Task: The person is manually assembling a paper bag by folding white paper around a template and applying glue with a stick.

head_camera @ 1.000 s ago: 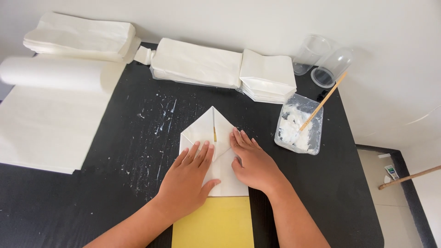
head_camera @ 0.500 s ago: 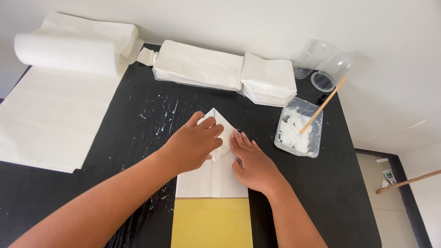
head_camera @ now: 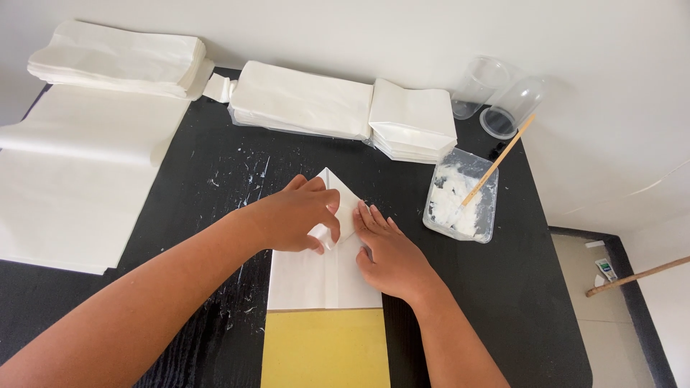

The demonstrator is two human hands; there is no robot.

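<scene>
- Paper first: the white folded paper sheet with a pointed top lies flat on the black tabletop, its lower edge meeting a yellow rectangular board.
- Our left hand has crossed from the sheet's lower left, where it lay flat a second ago, up to the point. Its fingers are now curled, and thumb and fingertips pinch a small flap of the paper near the centre seam.
- Our right hand has not moved: it lies open and flat, palm down, holding nothing, pressing the sheet's right side.
- We judge from this change that flat pressing has given way to folding of the pointed end.
- To the right stands a clear plastic tub of white paste with a wooden stick leaning in it.
- Behind, stacks of white folded paper bags line the table's far edge; loose white sheets lie at left.
</scene>
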